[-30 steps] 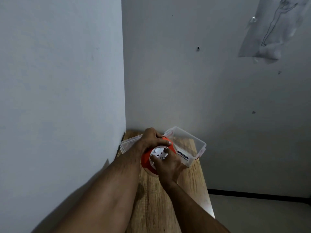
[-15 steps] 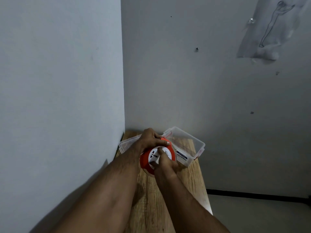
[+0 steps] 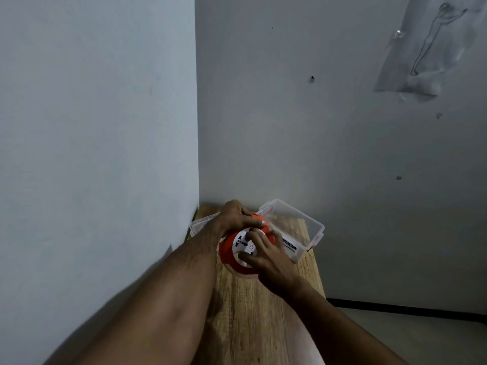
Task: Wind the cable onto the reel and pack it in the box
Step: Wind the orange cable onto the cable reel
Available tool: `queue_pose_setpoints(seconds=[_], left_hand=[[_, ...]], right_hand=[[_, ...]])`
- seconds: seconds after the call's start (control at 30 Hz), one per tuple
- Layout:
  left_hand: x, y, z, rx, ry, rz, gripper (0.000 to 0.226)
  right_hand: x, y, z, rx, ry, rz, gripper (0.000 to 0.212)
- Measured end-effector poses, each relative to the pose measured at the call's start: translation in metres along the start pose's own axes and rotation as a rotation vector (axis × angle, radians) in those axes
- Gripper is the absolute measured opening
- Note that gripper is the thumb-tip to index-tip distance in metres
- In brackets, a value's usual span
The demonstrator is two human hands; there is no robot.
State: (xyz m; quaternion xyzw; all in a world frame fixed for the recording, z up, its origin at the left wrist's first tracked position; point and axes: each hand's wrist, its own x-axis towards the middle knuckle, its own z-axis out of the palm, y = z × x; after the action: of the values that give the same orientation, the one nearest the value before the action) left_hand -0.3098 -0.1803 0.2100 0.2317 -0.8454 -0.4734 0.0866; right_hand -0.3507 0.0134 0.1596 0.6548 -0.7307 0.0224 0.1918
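Right hand [image 3: 266, 255] shifted onto reel [image 3: 229, 250] face, socket face upward

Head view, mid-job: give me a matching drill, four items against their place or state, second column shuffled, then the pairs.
1. reel
2. box
3. left hand
4. right hand

A. clear, open, at the table's far end
B. orange, held between both hands
C. fingers on the white socket face
D. clasped over the reel's far rim

Pairs: 1-B, 2-A, 3-D, 4-C
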Motion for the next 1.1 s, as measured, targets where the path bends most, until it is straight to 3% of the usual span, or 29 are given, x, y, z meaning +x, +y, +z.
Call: queue_pose_setpoints(seconds=[0.13, 0.3, 0.57, 0.77, 0.93, 1.1], left_hand=[[0.0, -0.001, 0.001, 0.019, -0.043, 0.0, 0.051], [0.001, -0.002, 0.007, 0.008, -0.066, 0.022, 0.031], [0.005, 0.004, 0.006, 0.039, -0.037, 0.03, 0.032], [0.004, 0.004, 0.005, -0.014, 0.018, 0.032, 0.045], [0.008, 0.001, 0.007, -0.113, 0.077, 0.006, 0.042], [0.01, 0.004, 0.013, -0.069, 0.063, 0.016, 0.045]], right_hand=[[0.005, 0.003, -0.01, -0.071, -0.071, -0.087, 0.068], [0.012, 0.005, -0.018, -0.134, -0.086, -0.17, 0.063], [0.018, 0.0, -0.021, -0.056, -0.082, -0.037, 0.058], [0.018, 0.001, -0.017, 0.097, 0.039, 0.14, 0.056], [0.018, -0.005, -0.013, 0.318, 0.152, 0.467, 0.06], [0.02, -0.017, -0.006, 0.419, 0.172, 0.622, 0.06]])
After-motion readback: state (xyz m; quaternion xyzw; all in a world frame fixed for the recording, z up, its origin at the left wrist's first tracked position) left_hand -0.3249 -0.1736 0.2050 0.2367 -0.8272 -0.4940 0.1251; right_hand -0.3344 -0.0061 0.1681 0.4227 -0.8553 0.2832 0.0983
